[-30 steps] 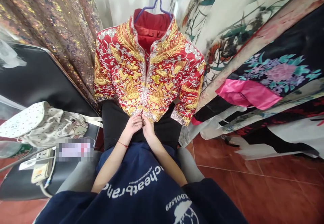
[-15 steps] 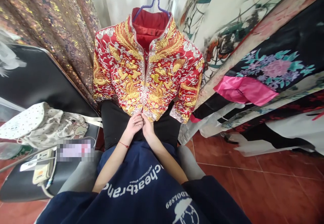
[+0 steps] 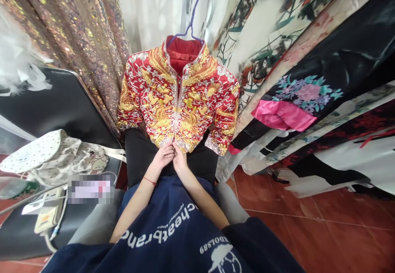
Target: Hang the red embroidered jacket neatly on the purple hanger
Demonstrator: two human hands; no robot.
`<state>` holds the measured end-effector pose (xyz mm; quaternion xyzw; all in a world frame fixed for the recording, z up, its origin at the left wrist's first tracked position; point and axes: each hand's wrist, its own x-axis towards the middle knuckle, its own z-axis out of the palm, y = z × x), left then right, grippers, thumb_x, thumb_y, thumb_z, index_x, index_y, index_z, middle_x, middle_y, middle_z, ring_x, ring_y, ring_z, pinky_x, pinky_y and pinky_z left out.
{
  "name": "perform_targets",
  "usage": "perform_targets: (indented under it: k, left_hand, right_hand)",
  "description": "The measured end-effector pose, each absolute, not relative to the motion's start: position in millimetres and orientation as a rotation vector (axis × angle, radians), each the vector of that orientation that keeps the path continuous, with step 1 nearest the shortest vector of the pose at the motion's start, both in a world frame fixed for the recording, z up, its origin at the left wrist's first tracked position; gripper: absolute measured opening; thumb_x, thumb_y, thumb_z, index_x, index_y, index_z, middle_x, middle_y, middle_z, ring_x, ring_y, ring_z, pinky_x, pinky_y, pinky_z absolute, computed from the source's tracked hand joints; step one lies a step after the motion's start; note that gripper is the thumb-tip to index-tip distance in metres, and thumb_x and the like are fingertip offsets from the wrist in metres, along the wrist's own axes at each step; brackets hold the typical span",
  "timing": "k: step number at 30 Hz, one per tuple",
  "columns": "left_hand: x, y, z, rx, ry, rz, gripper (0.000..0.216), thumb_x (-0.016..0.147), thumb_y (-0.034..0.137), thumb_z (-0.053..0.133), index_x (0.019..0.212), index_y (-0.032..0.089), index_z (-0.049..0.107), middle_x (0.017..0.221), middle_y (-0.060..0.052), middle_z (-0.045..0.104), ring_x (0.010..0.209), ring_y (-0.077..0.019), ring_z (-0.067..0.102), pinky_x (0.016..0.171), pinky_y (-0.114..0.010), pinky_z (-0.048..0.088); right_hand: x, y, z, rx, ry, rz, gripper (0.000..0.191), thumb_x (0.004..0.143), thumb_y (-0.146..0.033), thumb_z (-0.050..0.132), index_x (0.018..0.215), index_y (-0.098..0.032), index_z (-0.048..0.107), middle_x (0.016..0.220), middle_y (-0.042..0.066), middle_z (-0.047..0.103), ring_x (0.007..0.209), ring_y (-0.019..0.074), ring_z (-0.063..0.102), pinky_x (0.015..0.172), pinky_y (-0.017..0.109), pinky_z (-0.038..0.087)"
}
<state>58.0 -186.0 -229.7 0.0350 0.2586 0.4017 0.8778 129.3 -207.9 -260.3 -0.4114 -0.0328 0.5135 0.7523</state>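
Observation:
A red jacket (image 3: 191, 100), thick with gold and silver embroidery, hangs in front of me on a purple hanger (image 3: 192, 22). Its stand collar is parted at the neck, and the two front edges come together lower down. At the bottom of this front seam, my left hand (image 3: 166, 154) pinches the hem with curled fingers. Close beside it, my right hand (image 3: 180, 157) also grips the hem by the fingertips. What lies between the fingertips is too small to make out. The lower part of the jacket reaches over black cloth (image 3: 138, 157) on my lap.
At my left, a black chair (image 3: 61, 100) carries a dotted white cloth bag (image 3: 77, 153), a phone-like blurred item (image 3: 89, 189) and a power strip (image 3: 47, 219). A sequinned curtain (image 3: 83, 26) hangs behind it. Garments, one black with flowers (image 3: 308, 87), hang at my right above red floor tiles.
The view has tilted up slightly, so the jacket and hanger sit lower in the picture. Both hands stay at the hem, with little visible finger movement.

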Motion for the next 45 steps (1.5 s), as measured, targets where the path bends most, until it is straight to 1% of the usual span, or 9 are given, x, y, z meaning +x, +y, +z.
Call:
perform_targets:
  k: [4, 8, 13, 21, 30, 36, 39, 42, 45]
  left_hand:
    - [56.7, -182.4, -236.3, 0.166, 0.58, 0.794, 0.042, 0.104, 0.013, 0.047, 0.064, 0.019, 0.036, 0.043, 0.012, 0.024, 0.03, -0.0004, 0.025, 0.034, -0.01, 0.019]
    - [57.6, -182.3, -244.0, 0.27, 0.621, 0.788, 0.047, 0.099, 0.02, 0.061, 0.06, 0.019, 0.035, 0.043, 0.012, 0.024, 0.032, -0.0003, 0.025, 0.036, -0.012, 0.021]
    - [58.2, -184.1, -247.4, 0.397, 0.655, 0.834, 0.053, 0.09, 0.027, 0.075, 0.058, 0.019, 0.033, 0.046, 0.012, 0.027, 0.036, -0.0003, 0.027, 0.039, -0.012, 0.025]
    - [58.5, -184.3, -244.6, 0.58, 0.687, 0.889, 0.049, 0.087, 0.03, 0.078, 0.058, 0.017, 0.041, 0.047, 0.01, 0.033, 0.039, -0.0004, 0.027, 0.041, -0.013, 0.027]
    - [58.9, -193.2, -251.7, 0.741, 0.76, 1.01, 0.043, 0.083, 0.023, 0.081, 0.054, 0.015, 0.05, 0.046, 0.007, 0.041, 0.041, -0.0033, 0.036, 0.043, -0.016, 0.03]
    - [63.8, -199.7, -263.6, 0.739, 0.823, 1.071, 0.035, 0.076, 0.023, 0.086, 0.06, 0.016, 0.056, 0.048, 0.007, 0.045, 0.043, -0.0052, 0.041, 0.043, -0.019, 0.031]
    - [66.4, -197.0, -270.3, 0.683, 0.883, 1.139, 0.03, 0.07, 0.024, 0.09, 0.067, 0.014, 0.062, 0.054, 0.006, 0.055, 0.048, -0.0054, 0.048, 0.047, -0.017, 0.037]
    - [73.0, -192.6, -277.6, 0.594, 0.942, 1.218, 0.031, 0.064, 0.021, 0.091, 0.083, 0.013, 0.068, 0.07, 0.002, 0.068, 0.058, -0.0073, 0.059, 0.055, -0.017, 0.046]
    - [81.0, -188.8, -283.1, 0.517, 0.956, 1.258, 0.032, 0.066, 0.021, 0.089, 0.092, 0.013, 0.071, 0.085, -0.003, 0.075, 0.072, -0.0117, 0.069, 0.07, -0.023, 0.055]
  right_hand:
    - [130.2, -207.9, -261.0, -0.916, -0.037, 1.163, 0.027, 0.061, -0.023, 0.083, 0.085, -0.018, 0.071, 0.084, 0.001, 0.077, 0.076, 0.0154, 0.07, 0.069, 0.027, 0.058]
    - [129.8, -209.9, -261.9, -0.946, -0.008, 1.197, 0.026, 0.06, -0.025, 0.083, 0.081, -0.018, 0.069, 0.073, -0.001, 0.074, 0.065, 0.0145, 0.066, 0.058, 0.026, 0.053]
    - [127.0, -212.0, -258.9, -0.963, 0.015, 1.184, 0.024, 0.061, -0.027, 0.083, 0.077, -0.019, 0.067, 0.068, -0.002, 0.071, 0.062, 0.0139, 0.063, 0.056, 0.025, 0.05]
    - [127.6, -212.7, -254.4, -0.959, 0.041, 1.185, 0.02, 0.063, -0.027, 0.082, 0.074, -0.02, 0.067, 0.067, -0.002, 0.069, 0.06, 0.0126, 0.061, 0.053, 0.024, 0.045]
    - [131.5, -212.9, -257.1, -0.971, 0.048, 1.168, 0.022, 0.064, -0.028, 0.082, 0.072, -0.019, 0.064, 0.061, -0.003, 0.065, 0.054, 0.0108, 0.058, 0.049, 0.023, 0.046]
    - [136.7, -206.9, -260.2, -0.987, 0.032, 1.139, 0.025, 0.061, -0.026, 0.083, 0.072, -0.019, 0.062, 0.063, -0.001, 0.067, 0.061, 0.0149, 0.063, 0.048, 0.024, 0.047]
    - [137.6, -205.2, -261.7, -1.001, 0.04, 1.143, 0.023, 0.062, -0.024, 0.081, 0.075, -0.019, 0.063, 0.065, -0.001, 0.068, 0.062, 0.0137, 0.064, 0.051, 0.023, 0.049]
    - [136.8, -205.2, -263.9, -1.035, 0.024, 1.154, 0.02, 0.066, -0.023, 0.079, 0.076, -0.019, 0.061, 0.065, -0.002, 0.067, 0.061, 0.0119, 0.062, 0.053, 0.022, 0.05]
    - [135.7, -206.2, -266.3, -1.092, -0.04, 1.166, 0.019, 0.074, -0.026, 0.076, 0.077, -0.021, 0.058, 0.064, -0.002, 0.066, 0.062, 0.0121, 0.063, 0.054, 0.021, 0.05]
